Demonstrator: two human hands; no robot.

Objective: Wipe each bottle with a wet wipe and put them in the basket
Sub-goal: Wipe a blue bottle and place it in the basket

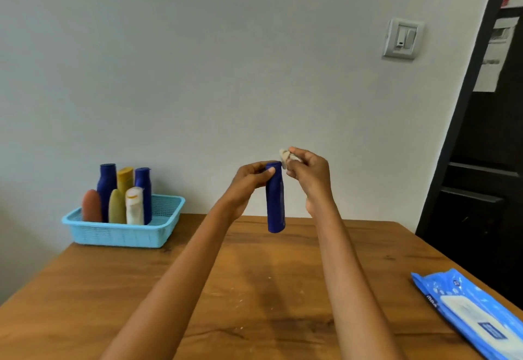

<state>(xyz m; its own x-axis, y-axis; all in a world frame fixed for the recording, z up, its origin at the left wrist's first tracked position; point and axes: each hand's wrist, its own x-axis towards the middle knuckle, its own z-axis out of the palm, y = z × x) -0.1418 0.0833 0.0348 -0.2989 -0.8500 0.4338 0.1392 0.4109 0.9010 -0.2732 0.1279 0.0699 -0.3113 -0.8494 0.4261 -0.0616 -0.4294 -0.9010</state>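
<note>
Left hand (249, 181) pinched blue bottle (276, 198) at its top, body hanging below; right hand (308, 174) pinched apparently a wet wipe (283, 155) just above; a firm swipe might dislodge it.

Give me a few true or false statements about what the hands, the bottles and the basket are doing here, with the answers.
1. The left hand holds a dark blue bottle upright. True.
2. The right hand is empty. False: it pinches a crumpled wet wipe at the bottle's top.
3. The basket holds six bottles. True.
4. The wipes pack lies inside the basket. False: it lies on the table, at the near right.
</note>
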